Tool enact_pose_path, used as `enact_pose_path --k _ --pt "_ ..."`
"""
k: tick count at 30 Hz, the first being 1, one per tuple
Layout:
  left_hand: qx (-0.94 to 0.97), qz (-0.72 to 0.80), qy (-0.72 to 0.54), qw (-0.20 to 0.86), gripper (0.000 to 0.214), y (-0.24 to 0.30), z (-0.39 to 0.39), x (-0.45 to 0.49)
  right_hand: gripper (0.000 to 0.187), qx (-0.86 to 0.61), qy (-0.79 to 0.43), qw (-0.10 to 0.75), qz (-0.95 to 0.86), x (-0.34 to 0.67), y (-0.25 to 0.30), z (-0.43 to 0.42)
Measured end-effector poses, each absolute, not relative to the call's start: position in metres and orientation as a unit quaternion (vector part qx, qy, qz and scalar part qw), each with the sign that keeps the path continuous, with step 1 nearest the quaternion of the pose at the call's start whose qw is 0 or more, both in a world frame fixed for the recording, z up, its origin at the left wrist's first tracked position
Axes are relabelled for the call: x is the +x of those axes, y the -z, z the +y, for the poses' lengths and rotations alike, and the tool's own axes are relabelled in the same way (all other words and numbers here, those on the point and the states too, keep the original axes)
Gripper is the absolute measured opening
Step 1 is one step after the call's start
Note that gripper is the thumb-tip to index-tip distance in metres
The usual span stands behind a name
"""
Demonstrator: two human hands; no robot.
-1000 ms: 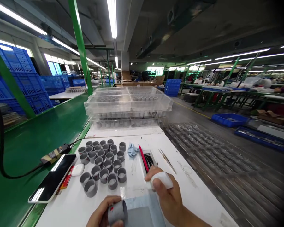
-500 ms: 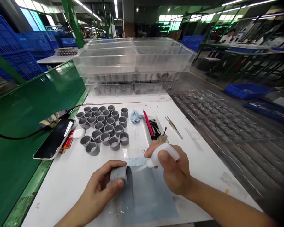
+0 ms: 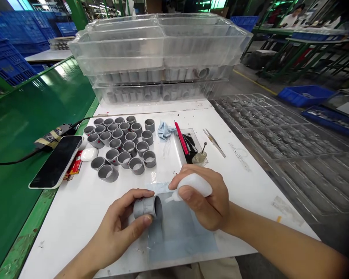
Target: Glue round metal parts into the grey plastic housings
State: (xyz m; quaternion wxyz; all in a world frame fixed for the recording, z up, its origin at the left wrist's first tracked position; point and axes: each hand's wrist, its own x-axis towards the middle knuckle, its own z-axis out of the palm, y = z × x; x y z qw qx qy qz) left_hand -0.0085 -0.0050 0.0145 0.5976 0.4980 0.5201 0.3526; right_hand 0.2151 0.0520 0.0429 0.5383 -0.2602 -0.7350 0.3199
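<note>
My left hand is closed round a short grey plastic ring, held on its side with its opening facing right. My right hand grips a small white squeeze bottle, its nozzle pointing left, just beside the ring's opening. Both hands hover over a pale blue mat on the white table. Several more grey rings stand in a cluster further back on the left.
Stacked clear trays holding grey rings fill the back of the table. A black phone, a white earbud case, a blue cloth, a red pen, tweezers and a small clear tray lie around. Clear blister trays are to the right.
The view has tilted down toward the table. My hands have come closer together, and the bottle's nozzle has moved up to the ring's opening.
</note>
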Motion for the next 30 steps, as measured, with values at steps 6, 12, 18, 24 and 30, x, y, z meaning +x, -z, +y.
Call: enact_pose_path --k 6,12,18,24,30 --pt "0.491 0.519 -0.36 0.599 0.036 -0.0153 -0.0053 -0.0073 0.029 -0.256 -0.329 0.533 -0.737 0.2158 -0.0417 0.052" --pt "0.502 0.52 -0.355 0.592 0.036 -0.0139 -0.0049 -0.0092 0.032 -0.262 -0.333 0.53 -0.735 0.2151 -0.0415 0.0522" --pt "0.528 0.498 -0.339 0.599 0.034 -0.0114 -0.0038 -0.013 0.034 -0.27 -0.334 0.525 -0.734 0.2149 -0.0409 0.0519" --pt "0.499 0.501 -0.362 0.608 0.029 -0.0153 -0.0047 -0.0079 0.034 -0.272 -0.333 0.528 -0.732 0.2141 -0.0412 0.0521" --pt "0.497 0.518 -0.353 0.6 0.032 -0.017 -0.0055 -0.0068 0.031 -0.269 -0.324 0.529 -0.737 0.2158 -0.0409 0.0525"
